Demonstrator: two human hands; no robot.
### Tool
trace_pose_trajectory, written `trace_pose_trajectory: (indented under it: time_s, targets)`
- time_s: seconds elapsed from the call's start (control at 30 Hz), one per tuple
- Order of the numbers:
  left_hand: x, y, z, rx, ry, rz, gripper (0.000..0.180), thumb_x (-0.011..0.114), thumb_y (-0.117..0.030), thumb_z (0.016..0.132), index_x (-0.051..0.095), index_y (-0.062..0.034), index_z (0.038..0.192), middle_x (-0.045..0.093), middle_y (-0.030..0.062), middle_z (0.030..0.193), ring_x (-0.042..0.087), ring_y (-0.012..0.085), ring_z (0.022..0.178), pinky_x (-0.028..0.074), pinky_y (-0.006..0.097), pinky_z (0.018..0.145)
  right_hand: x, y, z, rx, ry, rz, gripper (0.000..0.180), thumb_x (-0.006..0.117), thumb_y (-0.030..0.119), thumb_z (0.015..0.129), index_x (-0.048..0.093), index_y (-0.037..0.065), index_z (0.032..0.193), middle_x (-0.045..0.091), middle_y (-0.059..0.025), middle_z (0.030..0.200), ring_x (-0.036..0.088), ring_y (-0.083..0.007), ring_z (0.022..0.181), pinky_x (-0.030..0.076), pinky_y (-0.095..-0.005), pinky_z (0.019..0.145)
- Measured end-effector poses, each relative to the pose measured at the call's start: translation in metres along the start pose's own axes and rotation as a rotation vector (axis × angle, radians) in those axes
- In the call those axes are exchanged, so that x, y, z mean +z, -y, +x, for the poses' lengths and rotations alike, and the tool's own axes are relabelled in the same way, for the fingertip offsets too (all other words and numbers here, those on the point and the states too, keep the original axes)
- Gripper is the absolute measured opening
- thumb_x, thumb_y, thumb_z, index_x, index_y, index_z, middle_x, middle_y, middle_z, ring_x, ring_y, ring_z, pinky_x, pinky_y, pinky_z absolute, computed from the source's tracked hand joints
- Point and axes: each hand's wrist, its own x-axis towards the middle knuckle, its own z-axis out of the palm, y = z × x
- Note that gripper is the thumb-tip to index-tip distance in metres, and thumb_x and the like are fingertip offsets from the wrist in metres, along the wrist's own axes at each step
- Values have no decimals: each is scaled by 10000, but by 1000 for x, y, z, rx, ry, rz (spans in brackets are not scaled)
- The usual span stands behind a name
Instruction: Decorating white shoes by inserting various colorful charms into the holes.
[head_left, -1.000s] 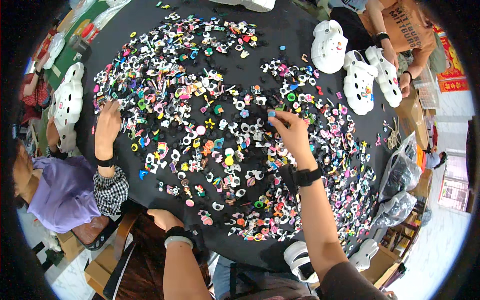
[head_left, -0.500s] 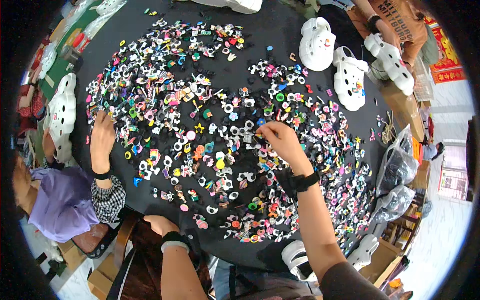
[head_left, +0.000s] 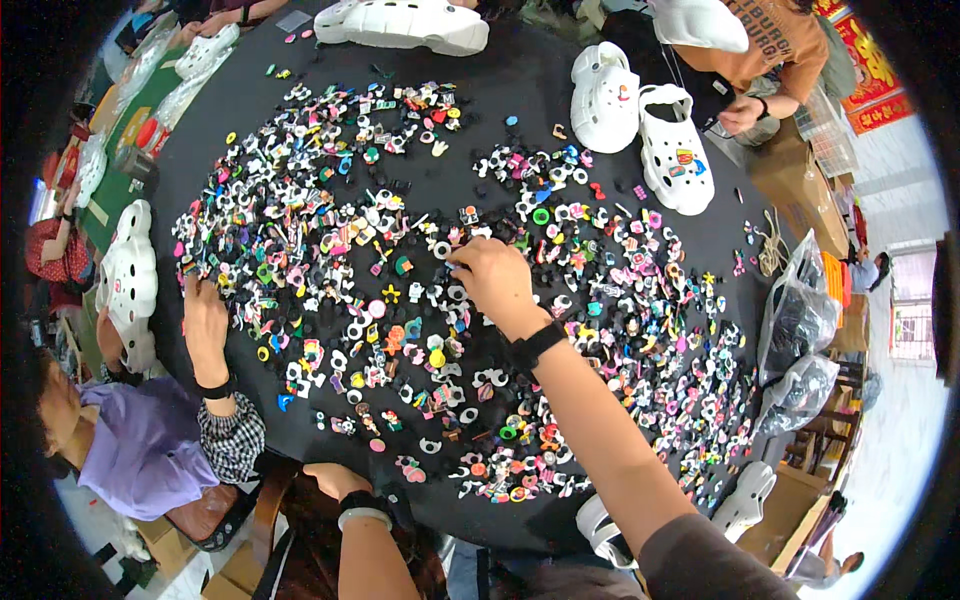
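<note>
Shoe charms [head_left: 392,338] lie scattered across the black tabletop [head_left: 530,62], clock positions being taken from its centre. The right hand [head_left: 492,283] is near centre, fingers bent and drawn together over the charms, beside a white ring-shaped charm [head_left: 441,250]; whether it grasps one cannot be told. The left hand [head_left: 337,480] is at 7 o'clock, at the near edge, fingers loosely curled; its grip is unclear. Decorated white clogs [head_left: 605,100] stand at 1 to 2 o'clock. A co-worker's hand [head_left: 206,318] reaches in at 9 o'clock.
</note>
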Motion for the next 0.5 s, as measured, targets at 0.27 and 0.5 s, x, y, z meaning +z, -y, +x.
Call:
trace_pose_trajectory:
  time_s: [0.27,0.5]
  targets:
    - [0,-5,-12,-18,-8,40,815,290,-635,907,524,27,1321,508,187,1386,550,360,1170,424,447,1005,-32,-58,15,61,-380,-9,147,637,102,826,621,41,958,626,-162,1054,588,-358,988,476,-459,858]
    - [-4,4,14,11,63,18,828,235,-629,920,470,25,1371,518,170,1377,538,365,1189,419,476,1013,-35,-107,44,156,-209,-150,200,572,161,892,586,59,1064,494,-174,1388,462,-342,1287,427,-492,988]
